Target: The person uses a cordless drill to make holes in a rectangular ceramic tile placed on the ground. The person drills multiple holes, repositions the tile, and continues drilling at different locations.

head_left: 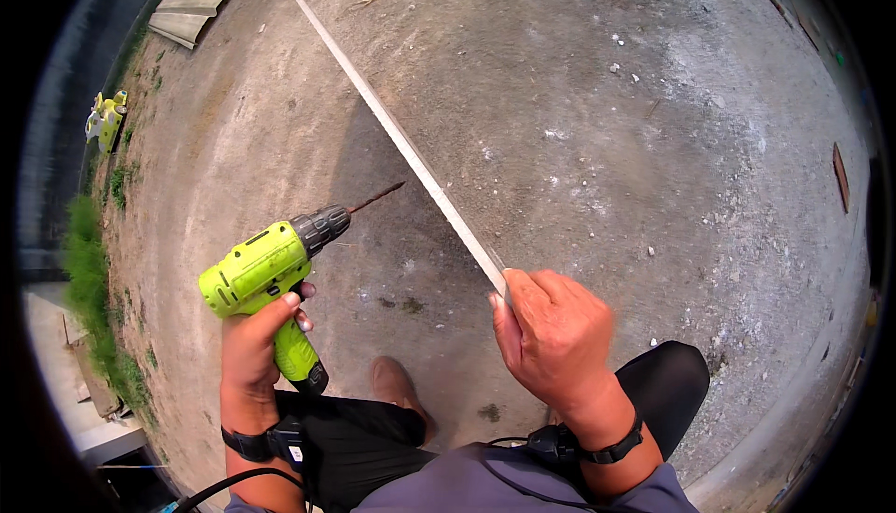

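Observation:
My left hand [266, 345] is closed round the grip of a lime-green and black cordless drill [257, 266], whose long rusty bit [376, 196] points up and to the right, short of a long strip. That pale, narrow strip [392, 140] slants from the upper middle down to my right hand [551, 326], which grips its lower end with curled fingers. Its material is unclear.
Dusty concrete ground [653, 186] surrounds my feet, with white crumbs scattered about. Corrugated sheets [196, 4] lie at the upper left, near a yellow object [107, 121] that I cannot make out. Green weeds [89, 280] grow along the left edge; a brown stick [839, 177] lies far right.

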The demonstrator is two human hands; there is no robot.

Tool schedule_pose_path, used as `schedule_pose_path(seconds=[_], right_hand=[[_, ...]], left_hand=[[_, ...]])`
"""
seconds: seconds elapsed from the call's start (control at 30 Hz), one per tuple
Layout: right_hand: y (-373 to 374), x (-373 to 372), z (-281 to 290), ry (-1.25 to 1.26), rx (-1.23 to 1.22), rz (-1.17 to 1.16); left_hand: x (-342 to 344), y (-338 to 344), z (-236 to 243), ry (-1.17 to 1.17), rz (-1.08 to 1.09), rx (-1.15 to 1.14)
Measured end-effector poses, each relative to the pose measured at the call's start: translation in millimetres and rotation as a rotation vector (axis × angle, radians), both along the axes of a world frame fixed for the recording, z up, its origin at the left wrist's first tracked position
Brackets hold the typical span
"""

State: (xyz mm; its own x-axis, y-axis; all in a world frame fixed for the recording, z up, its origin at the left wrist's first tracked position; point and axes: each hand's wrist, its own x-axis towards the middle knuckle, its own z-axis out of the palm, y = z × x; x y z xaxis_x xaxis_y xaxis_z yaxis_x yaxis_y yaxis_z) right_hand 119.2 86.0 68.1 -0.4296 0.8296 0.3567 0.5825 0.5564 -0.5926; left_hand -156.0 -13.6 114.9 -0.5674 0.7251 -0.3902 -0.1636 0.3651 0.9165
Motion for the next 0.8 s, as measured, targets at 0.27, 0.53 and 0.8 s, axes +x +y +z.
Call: schedule_pose_path(seconds=[0.27, 0.53, 0.8], right_hand=[[-26.6, -14.2, -4.0, 0.007, -0.057, 0.073], [-43.3, -28.9, -16.6, 0.078, -0.047, 0.128], [-46.7, -34.5, -18.4, 0.069, -0.075, 0.148]], left_hand=[[-10.9, -9.3, -7.8, -0.009, 0.09, -0.06], [-13.2, -14.8, -8.3, -0.052, 0.147, -0.092], [-14.5, -19.9, -9.1, -0.042, 0.164, -0.116]])
